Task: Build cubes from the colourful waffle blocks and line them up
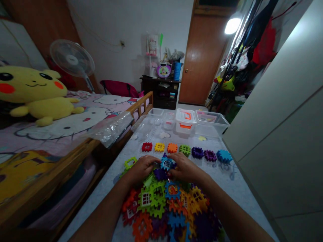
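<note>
A blue interlocking square with a white window (166, 163) lies between my two hands at the far edge of a pile of coloured plastic squares (157, 195). My left hand (146, 165) is at its left side, fingers curved, fingertips close to its edge. At its right side is my right hand (183, 165), thumb and fingers apart around the edge. A dark purple piece (160, 174) sits just below. Beyond my hands runs a row of small stacks: red (147, 147), yellow (159, 147), orange (172, 148), green (185, 150), purple (197, 152) and blue (224, 156).
Clear plastic boxes (185, 122) stand at the table's far end, one with orange latches. A bed with a wooden rail (75, 159) and a yellow plush toy (37, 95) is on the left. A pale cabinet (285, 134) borders the right.
</note>
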`<state>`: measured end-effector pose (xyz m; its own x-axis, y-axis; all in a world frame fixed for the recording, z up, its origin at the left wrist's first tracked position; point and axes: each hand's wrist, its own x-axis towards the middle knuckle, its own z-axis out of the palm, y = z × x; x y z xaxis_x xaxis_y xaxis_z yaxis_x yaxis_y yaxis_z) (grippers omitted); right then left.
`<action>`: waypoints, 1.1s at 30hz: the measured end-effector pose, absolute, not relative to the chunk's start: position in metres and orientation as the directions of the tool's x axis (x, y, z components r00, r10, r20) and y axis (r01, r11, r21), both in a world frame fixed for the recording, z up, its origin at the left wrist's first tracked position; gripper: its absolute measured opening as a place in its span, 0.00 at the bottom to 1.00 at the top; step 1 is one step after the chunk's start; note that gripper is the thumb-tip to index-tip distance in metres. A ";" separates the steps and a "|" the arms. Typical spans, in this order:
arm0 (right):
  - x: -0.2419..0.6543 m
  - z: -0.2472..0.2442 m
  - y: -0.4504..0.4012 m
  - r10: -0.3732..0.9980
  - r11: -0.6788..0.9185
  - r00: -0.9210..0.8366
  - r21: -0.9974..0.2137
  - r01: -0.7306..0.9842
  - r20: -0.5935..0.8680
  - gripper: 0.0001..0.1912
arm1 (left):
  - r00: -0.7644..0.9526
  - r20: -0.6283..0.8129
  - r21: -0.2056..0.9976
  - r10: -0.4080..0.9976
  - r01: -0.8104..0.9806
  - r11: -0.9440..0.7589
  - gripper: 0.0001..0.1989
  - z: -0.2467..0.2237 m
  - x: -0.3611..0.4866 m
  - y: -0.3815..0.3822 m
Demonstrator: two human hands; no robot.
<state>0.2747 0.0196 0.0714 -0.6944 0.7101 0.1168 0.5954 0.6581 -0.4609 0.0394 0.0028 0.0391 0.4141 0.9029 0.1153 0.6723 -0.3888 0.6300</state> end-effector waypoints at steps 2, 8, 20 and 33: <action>0.266 0.066 0.021 0.693 0.682 -0.713 -0.419 0.599 0.108 0.26 | 0.416 0.108 0.645 0.903 0.662 -0.382 0.18 0.040 0.040 0.003; 0.259 0.061 0.024 0.756 0.616 -0.652 -0.405 0.676 0.063 0.20 | 0.421 0.092 0.682 0.902 0.634 -0.365 0.19 0.042 0.040 0.004; 0.265 0.071 0.027 0.804 0.552 -0.589 -0.472 0.688 0.082 0.26 | 0.268 0.114 0.661 0.957 0.699 -0.275 0.16 0.050 0.037 0.001; 0.255 0.063 0.028 0.778 0.591 -0.629 -0.360 0.722 0.017 0.33 | 0.271 0.100 0.627 0.957 0.730 -0.272 0.16 0.050 0.038 0.000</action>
<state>0.2547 0.0280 0.0633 -0.6286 0.7775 0.0167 0.7218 0.5913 -0.3598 0.0383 0.0000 0.0498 0.2711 0.9573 0.0999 0.7300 -0.2721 0.6269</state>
